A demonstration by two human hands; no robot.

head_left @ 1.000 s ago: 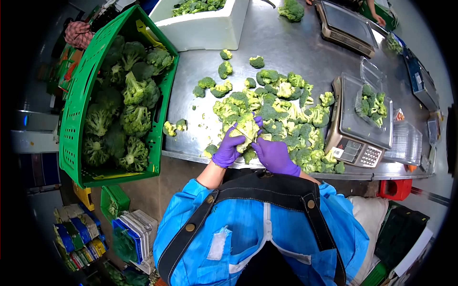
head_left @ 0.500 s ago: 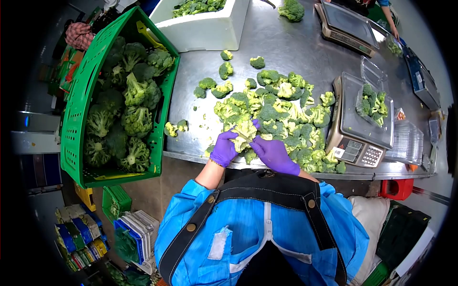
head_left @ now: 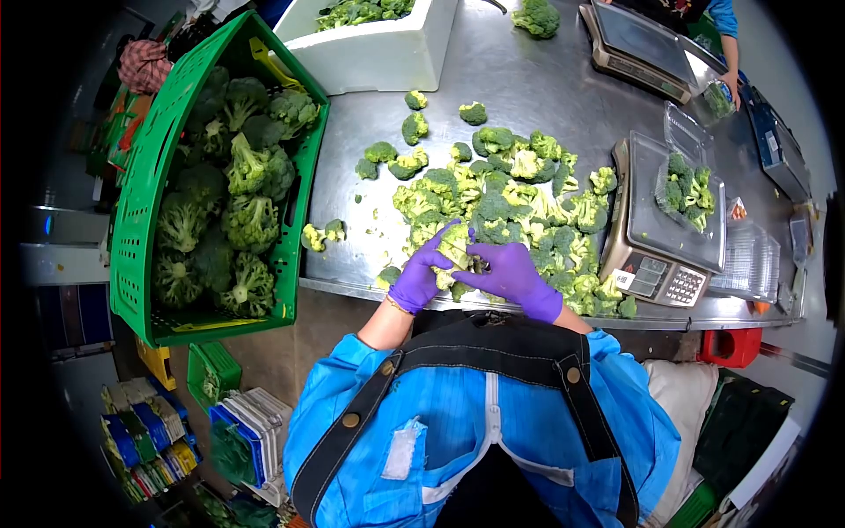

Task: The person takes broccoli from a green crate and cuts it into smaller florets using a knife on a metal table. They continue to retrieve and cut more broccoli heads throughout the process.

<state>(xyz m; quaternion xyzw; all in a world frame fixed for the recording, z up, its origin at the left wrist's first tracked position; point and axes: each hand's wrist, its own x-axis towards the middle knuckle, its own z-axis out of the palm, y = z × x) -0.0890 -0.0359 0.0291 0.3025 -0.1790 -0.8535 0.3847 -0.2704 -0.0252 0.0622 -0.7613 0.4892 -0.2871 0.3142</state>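
Over the table's front edge, my left hand [head_left: 422, 275], in a purple glove, is closed around a piece of broccoli [head_left: 453, 246] with its pale stem side showing. My right hand [head_left: 510, 275], also gloved in purple, is closed against the right side of that piece. Something small and dark shows at its fingertips, but I cannot make out its kind. Just beyond both hands, a heap of cut broccoli florets [head_left: 502, 207] spreads over the steel table [head_left: 361, 238]. A few florets [head_left: 415, 129] lie apart from it.
To the left, a tilted green crate [head_left: 132, 211] holds broccoli heads. A white foam box [head_left: 378, 62] stands behind. On the right, a scale [head_left: 660, 264] carries a clear tray [head_left: 671, 198] of florets beside stacked clear trays [head_left: 753, 255]. Another person's hand [head_left: 731, 84] is near the far scale [head_left: 642, 48].
The broccoli piece has turned in my left hand, and my right hand has shifted its hold beside it. At the far right, the other person's arm has come further into view.
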